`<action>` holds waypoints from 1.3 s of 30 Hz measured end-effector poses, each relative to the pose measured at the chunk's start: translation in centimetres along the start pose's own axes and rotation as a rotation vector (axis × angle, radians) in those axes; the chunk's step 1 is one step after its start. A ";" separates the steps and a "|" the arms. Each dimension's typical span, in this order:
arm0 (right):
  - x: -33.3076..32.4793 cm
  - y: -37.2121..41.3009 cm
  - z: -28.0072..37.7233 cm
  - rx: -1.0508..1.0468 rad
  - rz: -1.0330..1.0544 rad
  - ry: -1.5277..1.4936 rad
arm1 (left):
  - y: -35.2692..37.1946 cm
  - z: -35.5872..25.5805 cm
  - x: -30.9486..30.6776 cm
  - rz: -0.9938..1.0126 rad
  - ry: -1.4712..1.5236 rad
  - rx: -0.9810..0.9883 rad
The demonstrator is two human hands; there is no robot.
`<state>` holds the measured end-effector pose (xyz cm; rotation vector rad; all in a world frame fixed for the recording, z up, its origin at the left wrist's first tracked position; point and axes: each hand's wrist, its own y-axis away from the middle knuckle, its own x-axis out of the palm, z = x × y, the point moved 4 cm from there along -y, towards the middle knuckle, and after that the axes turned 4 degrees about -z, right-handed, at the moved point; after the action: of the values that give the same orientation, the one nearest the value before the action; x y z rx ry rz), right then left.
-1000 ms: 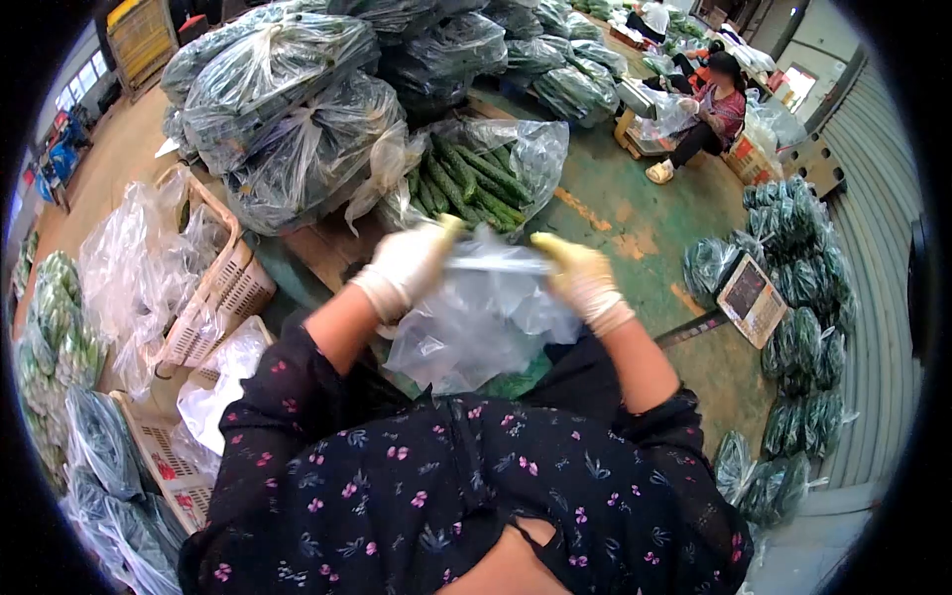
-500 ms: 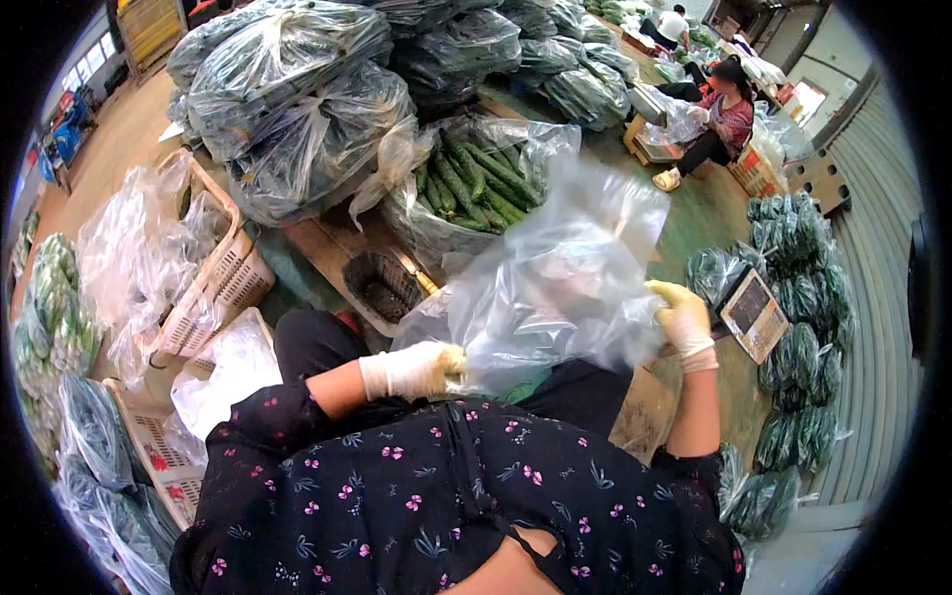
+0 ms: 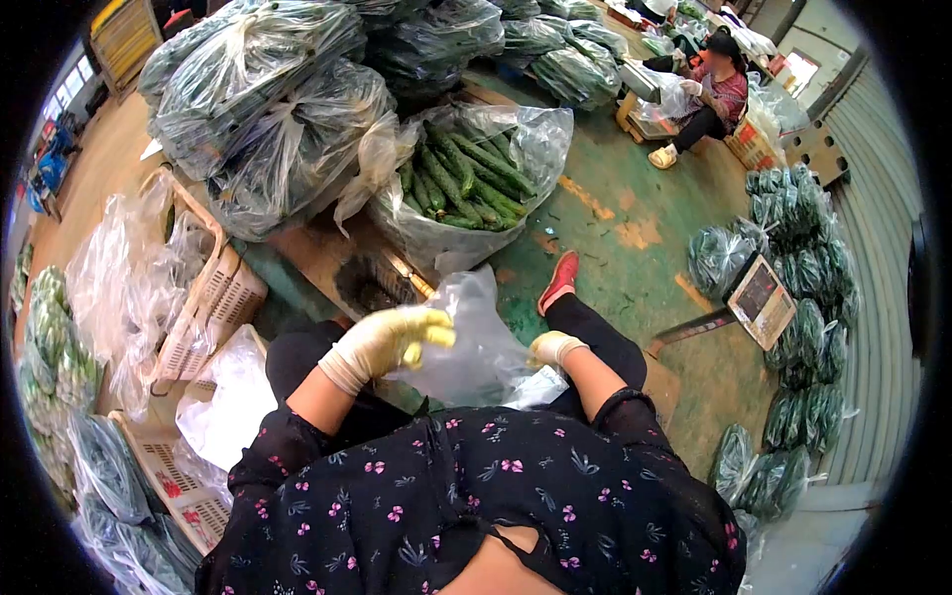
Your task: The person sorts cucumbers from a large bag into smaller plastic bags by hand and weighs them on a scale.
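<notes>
A clear plastic bag hangs between my hands, low in front of my lap. My left hand, in a pale yellow glove, is over the bag's left side with its fingers apart. At the bag's right edge, my gloved right hand is closed on the plastic; its fingertips are partly hidden. Beyond the bag, a large open plastic sack holds loose cucumbers. A dark, dirty hollow container stands left of the bag, with a yellow-handled tool on its rim.
Big filled sacks are piled ahead on the left. Crates with plastic bags stand to my left. On the right are a scale display and rows of bagged green vegetables. Another person sits farther back.
The bag, spread wide and blurred before, is now lower and narrower. My right hand has come inward and down to its edge. My left hand has risen slightly and its fingers have opened.
</notes>
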<state>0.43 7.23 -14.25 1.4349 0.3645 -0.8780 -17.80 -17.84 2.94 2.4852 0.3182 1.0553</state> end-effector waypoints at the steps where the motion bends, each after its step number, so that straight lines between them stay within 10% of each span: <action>1: 0.4 -0.4 -1.5 0.173 0.140 -0.056 | -0.6 0.8 -1.5 -0.030 -0.200 -0.049; 9: -10.1 -2.5 -8.7 -0.348 -0.029 -0.465 | -7.6 2.5 -4.5 -0.069 -0.049 -0.103; 18: -30.2 -14.2 -1.0 0.192 -0.760 -0.653 | -10.3 2.0 -2.6 0.022 0.112 -0.133; 24: -31.5 -18.3 0.3 0.488 -0.677 -0.495 | -10.1 1.2 -2.4 0.043 0.212 -0.175; 28: -29.7 -18.2 -2.9 0.191 -0.361 -1.625 | -9.4 0.1 -1.8 0.105 0.409 -0.184; 32: -29.1 -12.6 -3.0 -0.373 -0.300 -1.949 | -9.0 0.2 -1.2 0.214 0.495 -0.151; 39: -28.2 -9.2 0.9 -0.103 -0.680 -1.627 | -9.2 2.0 -0.9 0.259 0.554 -0.144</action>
<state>-24.62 15.80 -0.92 0.1216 -0.3893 -2.1894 -17.36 -10.62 -3.15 2.1045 0.0716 1.8030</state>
